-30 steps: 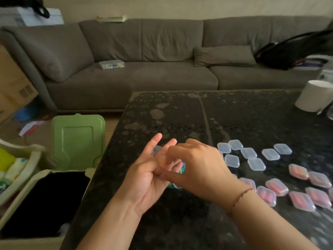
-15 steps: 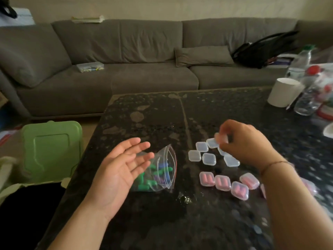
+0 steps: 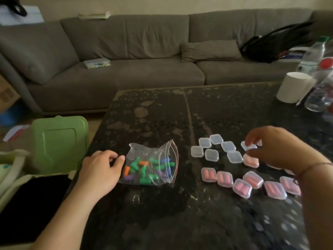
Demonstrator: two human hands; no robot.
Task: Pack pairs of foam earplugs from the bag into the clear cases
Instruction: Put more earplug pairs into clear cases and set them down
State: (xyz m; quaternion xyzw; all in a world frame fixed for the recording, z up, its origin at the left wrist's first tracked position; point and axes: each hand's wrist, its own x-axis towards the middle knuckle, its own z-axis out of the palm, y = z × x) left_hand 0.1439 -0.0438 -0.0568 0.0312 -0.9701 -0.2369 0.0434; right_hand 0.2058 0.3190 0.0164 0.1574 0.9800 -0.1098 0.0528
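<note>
On the dark speckled stone tabletop (image 3: 162, 114), a clear zip-top plastic bag (image 3: 153, 163) of green, orange, purple and blue foam earplugs (image 3: 144, 169) lies near the left edge, its mouth gaping toward the right. The left hand (image 3: 100, 170) rests on the tabletop just beside the bag — fingers loosely curled, fingertips at the plastic, gripping nothing. Toward the right edge sits a cluster of small empty clear square cases (image 3: 212, 150), and nearer the front edge a row of closed cases filled with pink earplugs (image 3: 241, 184). The right hand (image 3: 270, 148) hovers over that cluster, thumb and fingers pinching one empty clear case (image 3: 249, 146).
</note>
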